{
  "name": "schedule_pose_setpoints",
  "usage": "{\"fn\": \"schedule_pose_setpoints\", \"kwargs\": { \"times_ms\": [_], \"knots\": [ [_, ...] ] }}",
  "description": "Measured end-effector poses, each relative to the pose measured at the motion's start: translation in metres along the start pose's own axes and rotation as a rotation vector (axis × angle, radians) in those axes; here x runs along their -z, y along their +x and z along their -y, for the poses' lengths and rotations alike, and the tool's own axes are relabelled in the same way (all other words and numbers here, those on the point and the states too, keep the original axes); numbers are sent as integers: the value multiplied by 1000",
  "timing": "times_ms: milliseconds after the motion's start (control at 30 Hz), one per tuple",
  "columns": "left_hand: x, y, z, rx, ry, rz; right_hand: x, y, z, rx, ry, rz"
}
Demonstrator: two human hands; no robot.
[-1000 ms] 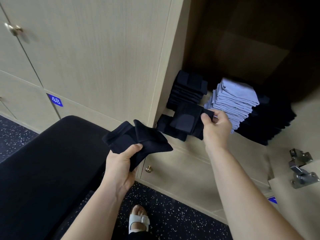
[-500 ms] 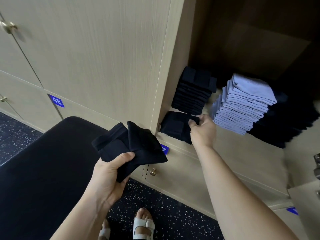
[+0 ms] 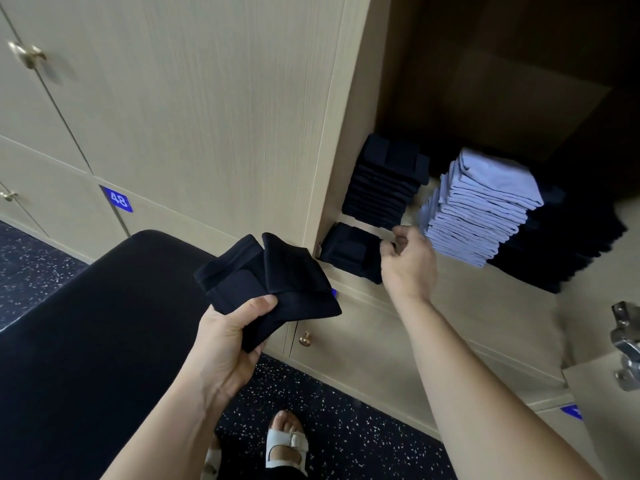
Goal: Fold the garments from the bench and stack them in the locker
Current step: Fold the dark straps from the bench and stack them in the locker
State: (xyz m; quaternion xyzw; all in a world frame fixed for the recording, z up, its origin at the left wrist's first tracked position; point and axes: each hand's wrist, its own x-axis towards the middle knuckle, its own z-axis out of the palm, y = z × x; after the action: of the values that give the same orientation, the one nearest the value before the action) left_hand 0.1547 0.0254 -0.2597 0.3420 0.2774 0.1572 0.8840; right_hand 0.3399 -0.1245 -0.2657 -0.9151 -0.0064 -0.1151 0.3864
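Note:
My left hand [image 3: 225,337] grips a bundle of folded dark navy garments [image 3: 273,289] above the black bench [image 3: 86,341]. Another folded navy garment [image 3: 349,251] lies at the front left corner of the open locker's shelf [image 3: 450,292]. Just to its right hovers my right hand [image 3: 410,261], fingers loosely curled and holding nothing, the fingertips at the garment's right edge. Behind it stands a tall stack of navy garments [image 3: 384,181].
A stack of light blue garments [image 3: 485,209] and a lower dark pile [image 3: 561,251] fill the shelf's middle and right. The open locker door with a metal hinge [image 3: 627,344] is at the right edge. Shut lockers, one numbered 48 [image 3: 118,199], lie to the left.
My right hand set the folded navy garment down at the shelf's front left corner and has let go, drawing slightly right. The left hand still holds its bundle.

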Motion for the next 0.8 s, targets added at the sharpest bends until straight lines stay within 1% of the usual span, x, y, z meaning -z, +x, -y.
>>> {"fn": "schedule_pose_setpoints", "kwargs": {
  "times_ms": [33, 67, 133, 200, 233, 267, 400, 533, 700, 800],
  "knots": [
    [-1, -1, 0, -2, -7, 4, 7, -11, 7, 15, 84, 12],
    [-2, -3, -1, -1, -13, 8, 15, -25, 14, 12, 182, 67],
    [-4, -7, -1, -2, -29, 16, 31, -55, 28, -72, 362, 283],
    [-7, -11, 0, -12, -51, 17, 44, -82, 39, -225, 468, 530],
    [-7, -13, 1, -18, -54, 14, 47, -92, 40, -271, 498, 605],
    [-8, -14, 3, -24, -48, 13, 48, -99, 41, -278, 520, 632],
    [-5, -21, 12, -41, 26, -2, 47, -110, 39, -223, 584, 472],
    [-4, -27, 15, -21, 17, -2, 53, -110, 40, -199, 659, 377],
    [-1, -24, 15, 29, -10, -99, 65, -88, 27, -198, 692, 244],
    [0, -22, 15, 19, -1, -111, 68, -64, 13, -191, 682, 184]
  ]
}}
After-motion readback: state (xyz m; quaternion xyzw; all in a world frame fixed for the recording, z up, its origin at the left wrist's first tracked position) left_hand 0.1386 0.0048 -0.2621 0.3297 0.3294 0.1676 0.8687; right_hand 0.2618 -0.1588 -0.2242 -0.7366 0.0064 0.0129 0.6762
